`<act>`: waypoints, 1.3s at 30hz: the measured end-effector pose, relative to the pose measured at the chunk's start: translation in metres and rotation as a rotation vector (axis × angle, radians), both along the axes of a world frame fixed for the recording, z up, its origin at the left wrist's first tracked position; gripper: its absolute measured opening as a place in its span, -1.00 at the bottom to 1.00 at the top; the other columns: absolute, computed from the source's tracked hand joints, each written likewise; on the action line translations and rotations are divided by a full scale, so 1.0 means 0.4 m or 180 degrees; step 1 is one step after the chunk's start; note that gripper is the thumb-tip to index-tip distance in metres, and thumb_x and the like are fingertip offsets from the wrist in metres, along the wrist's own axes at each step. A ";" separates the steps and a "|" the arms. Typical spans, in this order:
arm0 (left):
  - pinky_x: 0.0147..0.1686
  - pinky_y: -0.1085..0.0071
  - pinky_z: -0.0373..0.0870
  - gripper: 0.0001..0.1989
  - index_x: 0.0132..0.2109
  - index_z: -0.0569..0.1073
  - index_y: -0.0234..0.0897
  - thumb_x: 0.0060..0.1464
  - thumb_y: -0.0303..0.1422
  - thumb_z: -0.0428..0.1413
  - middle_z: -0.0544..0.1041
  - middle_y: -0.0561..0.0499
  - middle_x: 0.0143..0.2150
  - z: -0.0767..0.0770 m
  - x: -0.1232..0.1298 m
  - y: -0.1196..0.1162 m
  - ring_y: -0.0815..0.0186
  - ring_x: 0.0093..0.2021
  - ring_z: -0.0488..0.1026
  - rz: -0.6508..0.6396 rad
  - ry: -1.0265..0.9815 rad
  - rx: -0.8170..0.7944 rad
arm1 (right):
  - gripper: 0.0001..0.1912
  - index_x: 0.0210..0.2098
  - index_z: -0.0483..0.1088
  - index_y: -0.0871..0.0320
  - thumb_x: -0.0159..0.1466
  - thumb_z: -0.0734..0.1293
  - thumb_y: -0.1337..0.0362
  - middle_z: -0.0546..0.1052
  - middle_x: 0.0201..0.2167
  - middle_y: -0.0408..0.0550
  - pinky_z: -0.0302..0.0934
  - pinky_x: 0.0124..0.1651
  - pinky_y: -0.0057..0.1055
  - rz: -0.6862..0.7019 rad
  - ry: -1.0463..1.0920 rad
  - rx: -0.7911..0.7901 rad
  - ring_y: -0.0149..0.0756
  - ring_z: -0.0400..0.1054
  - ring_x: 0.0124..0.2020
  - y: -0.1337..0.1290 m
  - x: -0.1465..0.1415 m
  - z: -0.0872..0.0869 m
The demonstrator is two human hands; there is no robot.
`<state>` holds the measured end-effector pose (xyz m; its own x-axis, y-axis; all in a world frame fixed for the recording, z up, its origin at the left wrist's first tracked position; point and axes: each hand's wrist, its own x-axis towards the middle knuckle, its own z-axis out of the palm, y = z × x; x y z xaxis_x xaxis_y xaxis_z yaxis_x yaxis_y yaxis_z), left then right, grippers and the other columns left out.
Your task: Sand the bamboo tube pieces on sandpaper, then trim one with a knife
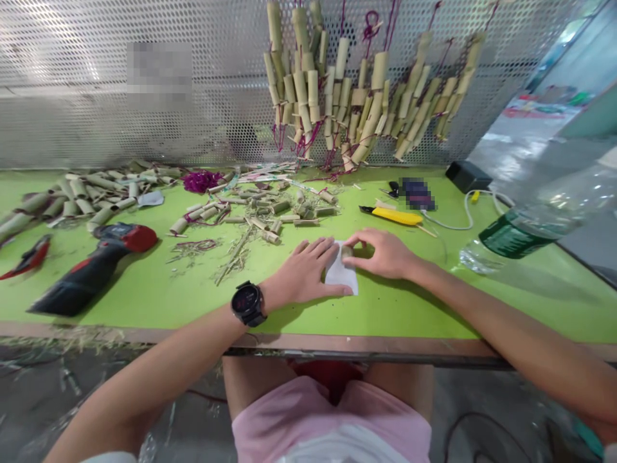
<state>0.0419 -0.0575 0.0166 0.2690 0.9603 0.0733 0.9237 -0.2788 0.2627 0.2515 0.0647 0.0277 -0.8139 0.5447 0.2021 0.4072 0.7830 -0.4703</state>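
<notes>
Clear green-labelled plastic bottle [523, 230] is chilling right of the right hand [385, 254], black-and-red cordless drill [91, 273] is lying way left of the left hand [303, 270].

Perforated metal panel [216, 96] | lime-green tabletop [187, 305] | brown front edge [409, 345] | grey floor [205, 424]

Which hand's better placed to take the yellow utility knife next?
Probably the right hand: nearer the knife, though pinching a small pale piece; the left hand rests on a white sheet.
</notes>
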 end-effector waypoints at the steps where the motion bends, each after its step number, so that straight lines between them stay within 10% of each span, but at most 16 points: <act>1: 0.54 -0.11 -0.03 0.14 0.57 0.15 -0.32 0.19 0.46 -0.08 0.09 -0.32 0.62 -0.001 0.000 0.000 -0.16 0.60 0.07 -0.0017 0.0018 0.0020 | -0.67 -0.11 0.61 0.04 0.27 0.52 -0.03 0.69 -0.16 0.00 0.31 -0.15 -0.22 -0.0067 0.0017 0.0046 -0.10 0.53 -0.21 0.000 0.000 -0.001; 14: 0.47 -0.07 0.11 0.10 0.50 0.25 -0.36 0.21 0.46 -0.13 0.27 -0.41 0.52 -0.012 -0.004 0.001 -0.18 0.52 0.22 -0.0101 0.0028 0.0225 | -0.70 -0.10 0.62 0.01 0.25 0.54 0.01 0.70 -0.13 -0.03 0.36 -0.06 -0.17 0.0372 0.0039 0.0081 -0.08 0.55 -0.14 -0.002 0.002 -0.004; 18: 0.47 -0.07 0.12 0.09 0.50 0.24 -0.35 0.21 0.46 -0.12 0.29 -0.40 0.51 -0.007 -0.003 0.001 -0.17 0.51 0.23 -0.0128 0.0061 0.0258 | -0.67 -0.16 0.64 0.05 0.26 0.52 -0.05 0.68 -0.16 0.03 0.33 -0.17 -0.16 -0.0230 -0.0036 0.0229 -0.06 0.53 -0.22 0.011 0.004 -0.001; 23: 0.45 -0.05 0.18 0.07 0.47 0.29 -0.36 0.21 0.45 -0.07 0.34 -0.39 0.48 0.001 0.000 0.002 -0.17 0.48 0.28 -0.0168 0.0072 0.0264 | -0.67 -0.12 0.64 0.03 0.24 0.55 -0.02 0.68 -0.16 -0.02 0.34 -0.10 -0.18 0.0220 0.0039 0.0002 -0.09 0.53 -0.18 0.018 0.006 0.002; 35: 0.46 -0.11 0.19 0.09 0.49 0.27 -0.34 0.18 0.45 -0.04 0.33 -0.39 0.48 0.004 -0.004 0.007 -0.19 0.48 0.28 -0.0131 -0.0015 0.0187 | -0.72 -0.21 0.64 0.04 0.25 0.54 -0.01 0.67 -0.19 0.00 0.37 -0.13 -0.14 -0.0382 -0.0064 0.0284 -0.06 0.53 -0.23 0.001 -0.003 0.011; 39: 0.45 -0.12 0.20 0.05 0.47 0.30 -0.29 0.19 0.45 -0.05 0.34 -0.37 0.48 0.006 -0.004 0.007 -0.19 0.47 0.29 -0.0176 -0.0043 0.0170 | -0.68 -0.14 0.63 0.00 0.23 0.55 -0.03 0.68 -0.18 -0.03 0.39 -0.04 -0.11 0.0214 0.0091 0.0154 -0.09 0.54 -0.19 0.003 0.001 0.001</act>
